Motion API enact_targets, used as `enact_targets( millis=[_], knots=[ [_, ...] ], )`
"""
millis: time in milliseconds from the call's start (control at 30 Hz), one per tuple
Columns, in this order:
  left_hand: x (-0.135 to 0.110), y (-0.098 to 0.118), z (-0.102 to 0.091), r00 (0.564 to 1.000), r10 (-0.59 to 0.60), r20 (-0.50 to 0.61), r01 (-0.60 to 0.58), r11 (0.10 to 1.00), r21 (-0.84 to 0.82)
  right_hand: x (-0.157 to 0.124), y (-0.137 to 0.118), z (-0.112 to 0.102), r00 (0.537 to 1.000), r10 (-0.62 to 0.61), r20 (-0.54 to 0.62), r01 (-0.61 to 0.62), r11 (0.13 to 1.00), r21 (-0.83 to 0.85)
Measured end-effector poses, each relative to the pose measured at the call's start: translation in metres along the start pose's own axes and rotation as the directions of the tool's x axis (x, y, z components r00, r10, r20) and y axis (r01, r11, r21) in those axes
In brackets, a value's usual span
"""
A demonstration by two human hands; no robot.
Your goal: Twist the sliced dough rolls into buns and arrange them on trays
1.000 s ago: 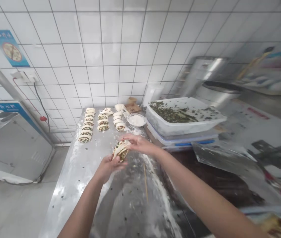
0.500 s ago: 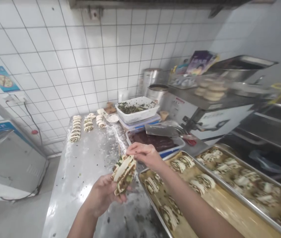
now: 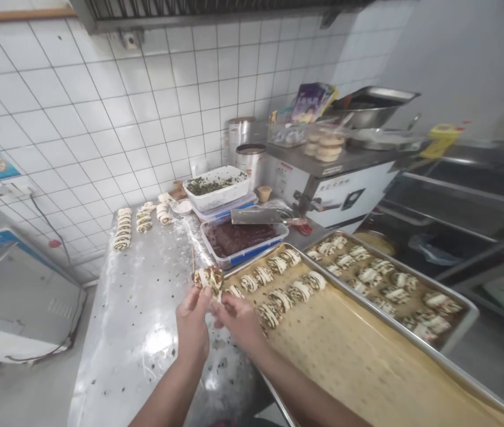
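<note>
White tiles line the wall behind a floury metal desk, on which sits a paper-lined tray. Just left of that tray's far-left corner, a twisted dough roll with green filling is held up. Fingers of the left hand are drawn together on it, thumb uppermost; those of the right hand, almost closed, pinch its near edge, and together they hide part of it. A thin stick shows just past the roll. Shaped rolls fill the tray's far-left end. Directly beyond the tray, a tub of dark paste stands with a broad blade across it. Right of the tray lies a second, fuller tray; well to its left, cut slices stand in rows.
</note>
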State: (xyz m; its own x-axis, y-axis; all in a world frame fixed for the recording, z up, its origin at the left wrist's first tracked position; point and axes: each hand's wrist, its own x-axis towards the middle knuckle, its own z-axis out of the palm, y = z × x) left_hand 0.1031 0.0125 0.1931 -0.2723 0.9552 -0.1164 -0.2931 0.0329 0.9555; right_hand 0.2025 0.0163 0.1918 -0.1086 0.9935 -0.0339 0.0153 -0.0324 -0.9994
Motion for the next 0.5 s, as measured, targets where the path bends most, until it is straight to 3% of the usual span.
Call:
enact_targets(
  millis=[67,133,167,233,300,333,400,500],
  knots=[
    [-0.004,-0.016,-0.001,0.989,0.144,-0.026,-0.132,0.956,0.261,-0.018,0.007,-0.005,0.990,0.124,0.063,-0.133,0.975,0.176],
    [-0.010,-0.028,-0.006,0.934,0.343,0.102,-0.350,0.815,0.461,-0.033,0.014,-0.016,0.966,0.215,0.143,-0.256,0.870,0.421],
    [-0.013,-0.033,-0.009,0.877,0.428,0.218,-0.476,0.715,0.512,-0.040,0.018,-0.023,0.950,0.248,0.188,-0.311,0.795,0.520],
    [-0.021,-0.042,-0.014,0.718,0.490,0.494,-0.696,0.496,0.519,-0.053,0.027,-0.039,0.920,0.297,0.257,-0.392,0.674,0.626],
    [-0.032,-0.051,-0.017,0.566,0.398,0.722,-0.822,0.343,0.455,-0.069,0.039,-0.056,0.893,0.375,0.248,-0.442,0.636,0.633],
    [-0.039,-0.056,-0.017,0.512,0.319,0.798,-0.852,0.309,0.424,-0.077,0.046,-0.063,0.879,0.426,0.216,-0.461,0.640,0.615],
    [-0.053,-0.066,-0.014,0.429,0.160,0.889,-0.877,0.309,0.367,-0.094,0.064,-0.077,0.846,0.515,0.139,-0.495,0.663,0.562],
    [-0.072,-0.083,-0.007,0.326,-0.002,0.945,-0.868,0.396,0.300,-0.116,0.096,-0.096,0.810,0.583,0.060,-0.530,0.685,0.500]
  ],
)
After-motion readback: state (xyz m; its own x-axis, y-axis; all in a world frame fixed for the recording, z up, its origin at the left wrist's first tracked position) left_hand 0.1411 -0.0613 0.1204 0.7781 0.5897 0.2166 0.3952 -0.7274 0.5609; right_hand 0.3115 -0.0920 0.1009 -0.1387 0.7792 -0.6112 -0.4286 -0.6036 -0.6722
